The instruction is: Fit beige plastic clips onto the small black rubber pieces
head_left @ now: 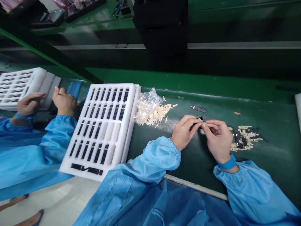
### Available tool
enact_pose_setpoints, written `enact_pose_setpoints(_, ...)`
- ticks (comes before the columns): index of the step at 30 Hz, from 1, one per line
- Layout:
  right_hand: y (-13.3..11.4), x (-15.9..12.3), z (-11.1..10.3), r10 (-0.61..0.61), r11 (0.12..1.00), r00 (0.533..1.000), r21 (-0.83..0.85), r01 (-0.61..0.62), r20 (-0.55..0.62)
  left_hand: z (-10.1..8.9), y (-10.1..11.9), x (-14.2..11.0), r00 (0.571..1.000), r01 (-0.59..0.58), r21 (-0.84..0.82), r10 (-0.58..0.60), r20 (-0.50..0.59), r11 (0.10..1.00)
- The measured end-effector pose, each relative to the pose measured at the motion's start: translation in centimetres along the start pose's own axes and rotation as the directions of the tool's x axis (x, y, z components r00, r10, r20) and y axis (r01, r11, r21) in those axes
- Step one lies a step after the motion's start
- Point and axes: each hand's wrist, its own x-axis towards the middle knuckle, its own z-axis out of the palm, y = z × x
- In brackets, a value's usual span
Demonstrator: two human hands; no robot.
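Note:
My left hand (185,132) and my right hand (217,139) meet above the green workbench mat (164,157), pinching a small dark strip with a beige backing (199,120) between their fingertips. To the right of my right hand lies a loose pile of dark and beige strips (244,138). Two dark strips (198,108) lie just beyond my hands. Left of my left hand sits a clear plastic bag (149,106) holding many beige pieces. Further left is a white foam tray (98,125), with rows of black strips in its slots and some slots bare.
A co-worker's hands (47,103) in blue sleeves hold something hidden beside a second white foam tray (21,88) at the far left. Blue sleeves cover both my arms. A metal edge strip (195,186) runs along the bench's near side, and a dark shelf stands behind.

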Motion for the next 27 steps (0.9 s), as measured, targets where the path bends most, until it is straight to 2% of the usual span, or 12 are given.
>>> enact_pose_setpoints(4,-0.03,-0.46,-0.07,-0.154,0.971,0.988,-0.186,0.150,-0.008,-0.16,0.24,-0.10,0.998,-0.058,0.075,0.061,-0.035,0.995)
enact_pose_setpoints(9,-0.39,-0.90,-0.37,-0.305,0.882,0.951,-0.362,0.303,0.053,-0.45,0.55,0.04,1.000,-0.005,0.056,0.006,-0.013,0.998)
enact_pose_setpoints(13,-0.54,-0.81,-0.31,-0.281,0.900,0.959,-0.340,0.274,0.029,-0.68,0.63,0.26,1.000,0.031,0.028,-0.031,0.004,0.999)
enact_pose_setpoints(17,-0.38,-0.60,-0.23,-0.243,0.935,0.970,-0.270,0.232,-0.009,-0.79,0.59,0.27,1.000,-0.010,0.017,0.009,0.004,1.000)
enact_pose_setpoints(24,-0.50,-0.93,-0.20,-0.330,0.894,0.944,-0.315,0.318,0.017,-0.45,0.49,0.05,0.995,-0.095,0.129,0.095,0.003,0.987)
enact_pose_setpoints(27,-0.53,-0.64,-0.09,-0.234,0.957,0.972,-0.183,0.226,-0.020,-0.70,0.39,0.44,0.998,-0.057,0.070,0.058,-0.014,0.996)
